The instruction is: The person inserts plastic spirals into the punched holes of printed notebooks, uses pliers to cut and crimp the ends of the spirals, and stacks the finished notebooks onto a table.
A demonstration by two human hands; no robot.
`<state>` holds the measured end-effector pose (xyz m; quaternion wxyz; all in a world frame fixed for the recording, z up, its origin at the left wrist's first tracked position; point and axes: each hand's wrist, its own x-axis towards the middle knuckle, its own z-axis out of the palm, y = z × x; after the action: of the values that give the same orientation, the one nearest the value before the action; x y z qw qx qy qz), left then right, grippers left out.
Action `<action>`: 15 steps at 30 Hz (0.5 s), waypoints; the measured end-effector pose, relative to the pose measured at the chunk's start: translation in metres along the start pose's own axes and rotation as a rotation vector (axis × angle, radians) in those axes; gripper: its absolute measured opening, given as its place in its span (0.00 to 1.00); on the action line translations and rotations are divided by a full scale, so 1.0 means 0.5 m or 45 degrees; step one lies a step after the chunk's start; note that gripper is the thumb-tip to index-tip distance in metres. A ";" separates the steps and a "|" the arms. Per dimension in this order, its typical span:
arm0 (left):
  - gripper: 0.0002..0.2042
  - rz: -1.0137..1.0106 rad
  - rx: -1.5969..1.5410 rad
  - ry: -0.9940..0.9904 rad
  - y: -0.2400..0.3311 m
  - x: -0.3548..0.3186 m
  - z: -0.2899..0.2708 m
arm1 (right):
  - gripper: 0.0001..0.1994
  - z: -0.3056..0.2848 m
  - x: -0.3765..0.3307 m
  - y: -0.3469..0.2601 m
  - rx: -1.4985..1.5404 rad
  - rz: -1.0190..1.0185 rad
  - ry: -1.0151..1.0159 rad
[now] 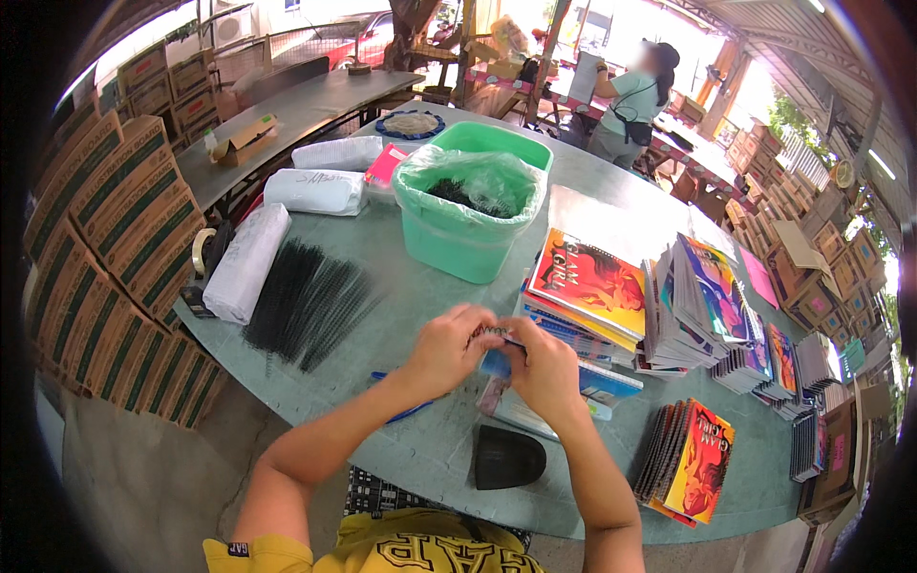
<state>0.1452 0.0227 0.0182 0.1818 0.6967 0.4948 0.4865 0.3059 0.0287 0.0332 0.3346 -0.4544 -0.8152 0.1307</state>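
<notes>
At the middle of the table my left hand [447,346] is closed, pinching a black plastic spiral coil [493,330]. My right hand [546,368] is closed too, its fingertips at the coil's other end beside a thin dark edge. The fingers hide most of what they hold. Beneath and between the hands lie blue-covered notebooks [611,382], partly covered by my right hand. Just beyond my right hand rises a stack of notebooks with red-and-yellow covers [587,285]. A loose spread of black spiral coils [308,304] lies left of my left hand.
A green bin [457,241] with a plastic liner holds more black coils. White wrapped rolls [246,263] lie at the left. Coil-bound notebooks [690,463], a black block [509,458] and a blue pen [411,413] lie nearby. Cartons [124,239] flank the table. A person [630,110] stands beyond.
</notes>
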 end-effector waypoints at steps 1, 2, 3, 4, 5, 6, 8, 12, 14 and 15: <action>0.20 0.262 0.087 0.148 -0.010 0.005 0.004 | 0.07 -0.001 -0.001 0.004 -0.062 -0.023 -0.015; 0.18 0.072 0.106 -0.165 -0.014 0.016 -0.023 | 0.08 -0.008 0.001 0.011 -0.122 -0.050 -0.025; 0.17 -0.121 0.122 -0.476 -0.020 0.030 -0.072 | 0.09 -0.013 0.002 0.016 -0.183 -0.078 -0.035; 0.17 -0.315 0.139 -0.789 -0.024 0.037 -0.101 | 0.10 -0.014 0.005 0.017 -0.231 -0.092 -0.068; 0.16 -0.145 0.135 -0.628 -0.023 0.035 -0.100 | 0.12 -0.015 0.008 0.017 -0.278 -0.107 -0.100; 0.16 0.024 0.130 -0.466 -0.022 0.032 -0.097 | 0.13 -0.015 0.011 0.016 -0.326 -0.122 -0.133; 0.15 0.052 0.149 -0.379 -0.011 0.036 -0.090 | 0.13 0.008 0.017 0.019 -0.236 -0.218 0.031; 0.14 -0.091 0.253 -0.500 -0.026 0.045 -0.108 | 0.12 0.010 0.012 0.019 0.135 -0.025 0.172; 0.13 0.010 0.235 -0.436 -0.031 0.040 -0.107 | 0.12 0.009 0.014 0.012 0.048 -0.014 0.016; 0.12 0.046 0.194 -0.370 -0.024 0.039 -0.098 | 0.12 0.009 0.015 0.010 0.005 -0.009 -0.062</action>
<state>0.0976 0.0337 0.0420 0.1892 0.7803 0.4861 0.3450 0.3036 0.0380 0.0302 0.3159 -0.4477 -0.8244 0.1422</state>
